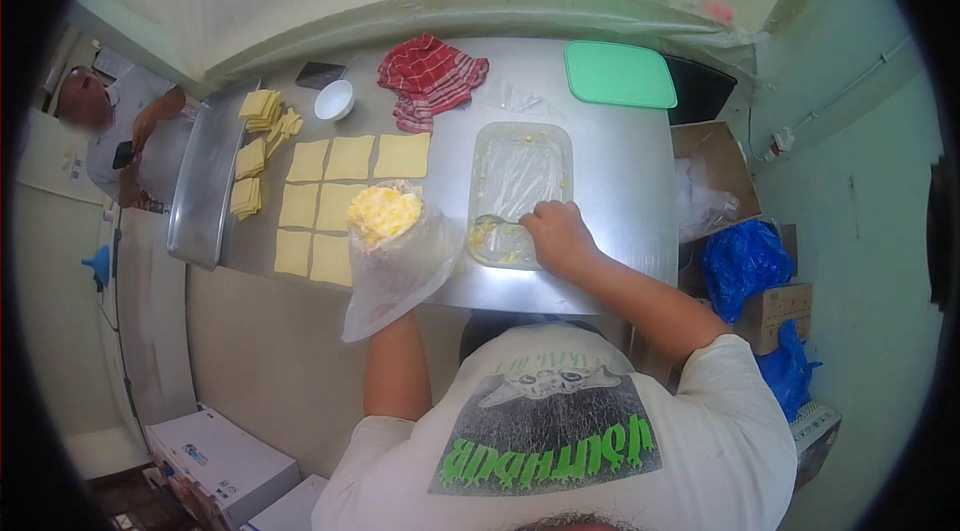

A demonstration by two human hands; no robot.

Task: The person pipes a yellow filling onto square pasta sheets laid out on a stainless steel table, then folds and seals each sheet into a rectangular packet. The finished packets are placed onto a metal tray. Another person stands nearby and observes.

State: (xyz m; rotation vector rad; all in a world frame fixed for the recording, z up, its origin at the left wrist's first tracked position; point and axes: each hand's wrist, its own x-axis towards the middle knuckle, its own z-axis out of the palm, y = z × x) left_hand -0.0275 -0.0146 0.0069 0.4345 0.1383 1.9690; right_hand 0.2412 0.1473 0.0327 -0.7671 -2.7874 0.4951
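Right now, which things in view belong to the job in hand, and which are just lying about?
Seemingly in the job:
plastic bag of yellowish filling
clear container
spoon at the right hand
flat dough squares

Apparently just lying about:
red checked cloth
white bowl
green lid
blue plastic bag

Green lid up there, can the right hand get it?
Probably yes: between the right hand and the green lid I see mostly bare metal table, nothing tall. The hand looks busy at the clear container, though.
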